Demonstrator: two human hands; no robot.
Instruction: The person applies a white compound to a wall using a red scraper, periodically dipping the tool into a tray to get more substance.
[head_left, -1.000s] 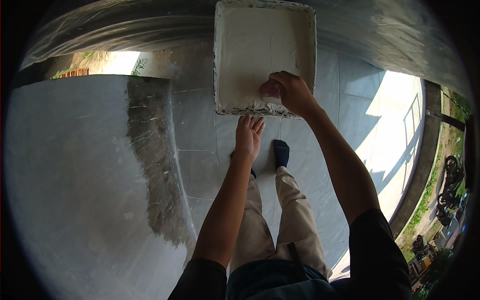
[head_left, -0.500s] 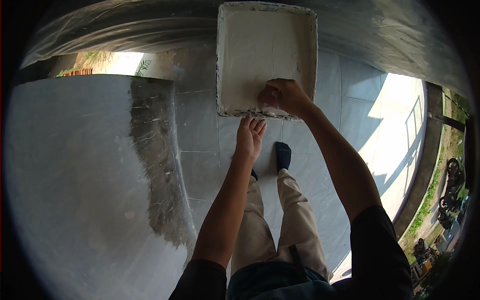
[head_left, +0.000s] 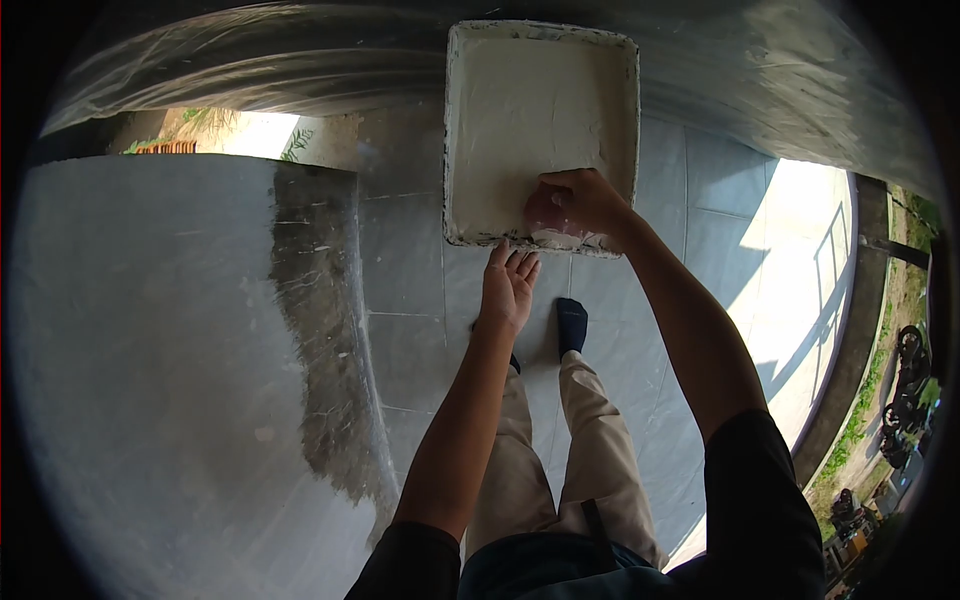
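Note:
A rectangular tray [head_left: 449, 150] with a crusted rim stands in front of me, with smooth off-white paste [head_left: 530, 105] spread inside. My right hand [head_left: 592, 203] is closed on a reddish, rounded scraper [head_left: 546, 210] at the tray's near end. White paste coats the scraper's lower edge; its grip is partly hidden by my fingers. Palm up, my left hand [head_left: 510, 286] lies just below the near rim. Its fingers are stretched out, with the tips at the rim, and nothing lies on the palm.
To the left rises a pale grey wall [head_left: 160, 330] with a dark, rough strip [head_left: 318, 330] along its edge. Grey tiles [head_left: 400, 270] cover the floor around my socked feet [head_left: 571, 325]. A shiny, wrinkled surface [head_left: 250, 60] spans the top. Sunlit floor [head_left: 800, 280] lies at right.
The tray and both hands sit slightly lower and further right in view, as does the surrounding scene. The scraper stays at the tray's near end, my left hand at the rim.

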